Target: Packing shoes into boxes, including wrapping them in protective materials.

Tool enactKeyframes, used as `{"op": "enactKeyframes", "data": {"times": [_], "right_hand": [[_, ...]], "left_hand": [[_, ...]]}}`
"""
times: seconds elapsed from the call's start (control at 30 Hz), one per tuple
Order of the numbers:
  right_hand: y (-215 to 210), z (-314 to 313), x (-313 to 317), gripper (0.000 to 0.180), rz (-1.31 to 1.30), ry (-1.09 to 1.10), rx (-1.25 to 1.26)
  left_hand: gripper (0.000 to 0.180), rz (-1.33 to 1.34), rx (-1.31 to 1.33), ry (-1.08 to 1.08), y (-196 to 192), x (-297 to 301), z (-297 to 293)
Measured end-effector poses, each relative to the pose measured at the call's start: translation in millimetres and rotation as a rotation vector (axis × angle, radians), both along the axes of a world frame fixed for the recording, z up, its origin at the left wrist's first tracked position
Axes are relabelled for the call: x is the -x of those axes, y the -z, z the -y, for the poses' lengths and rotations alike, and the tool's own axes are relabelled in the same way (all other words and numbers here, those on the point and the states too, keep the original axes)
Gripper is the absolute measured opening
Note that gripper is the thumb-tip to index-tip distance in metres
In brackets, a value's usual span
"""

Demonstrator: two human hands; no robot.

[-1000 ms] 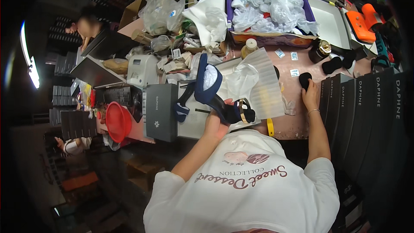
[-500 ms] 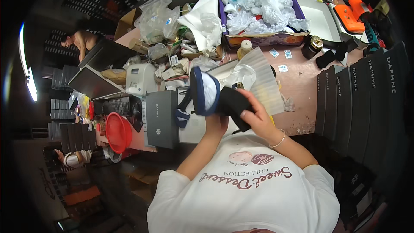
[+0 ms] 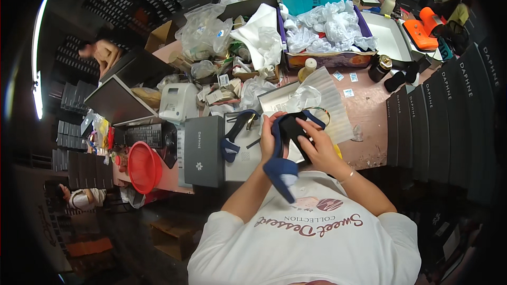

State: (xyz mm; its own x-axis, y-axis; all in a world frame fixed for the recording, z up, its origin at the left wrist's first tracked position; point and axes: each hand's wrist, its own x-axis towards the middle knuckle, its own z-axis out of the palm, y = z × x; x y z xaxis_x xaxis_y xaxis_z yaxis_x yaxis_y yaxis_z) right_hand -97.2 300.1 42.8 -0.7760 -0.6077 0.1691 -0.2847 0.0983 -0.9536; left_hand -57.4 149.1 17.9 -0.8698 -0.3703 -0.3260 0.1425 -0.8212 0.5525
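Note:
A navy sandal point(image 3: 280, 168) is held over the bench near my chest, its open toe tilted down toward me. My left hand point(image 3: 272, 133) is closed around its side. The fingers of my right hand point(image 3: 320, 150) press on a black part point(image 3: 294, 131) of it; whether this is the heel or a separate piece, I cannot tell. A navy strap loops above the fingers. To the left, a matching sandal point(image 3: 231, 145) with a buckled strap lies in a pale open box point(image 3: 245, 166).
A closed dark grey shoebox point(image 3: 203, 150) and a red basket point(image 3: 144, 168) stand to the left. Plastic bags point(image 3: 203, 29) and a purple-edged box point(image 3: 327, 60) of white wrapping fill the back. Stacked shoeboxes point(image 3: 443, 121) line the right. Two people are at far left.
The held sandal has come down toward my chest and turned, toe now pointing at me. My left hand has come into view at its side. The whole view has shifted slightly.

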Motion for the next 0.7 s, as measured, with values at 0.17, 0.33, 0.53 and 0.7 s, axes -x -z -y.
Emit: {"op": "enactKeyframes", "data": {"times": [0.17,0.33,0.53,0.7], "right_hand": [[33.3,39.6,10.3,0.02,-0.082,0.053,-0.011],[-11.7,17.3,5.3,0.014,0.198,-0.223,0.033],[-34.1,-35.4,16.7,0.026,0.438,-0.172,0.181],[-16.8,-105.4,36.0,0.035,0.714,0.13,0.353]], "left_hand": [[0.042,0.109,0.738,-0.138,-3.8,9.3,-19.4],[0.04,-0.05,0.434,-0.037,6.7,14.3,13.7],[0.051,-0.027,-0.333,0.097,68.0,9.7,31.2],[0.051,0.104,-0.698,0.27,40.6,-8.7,32.7]]}}
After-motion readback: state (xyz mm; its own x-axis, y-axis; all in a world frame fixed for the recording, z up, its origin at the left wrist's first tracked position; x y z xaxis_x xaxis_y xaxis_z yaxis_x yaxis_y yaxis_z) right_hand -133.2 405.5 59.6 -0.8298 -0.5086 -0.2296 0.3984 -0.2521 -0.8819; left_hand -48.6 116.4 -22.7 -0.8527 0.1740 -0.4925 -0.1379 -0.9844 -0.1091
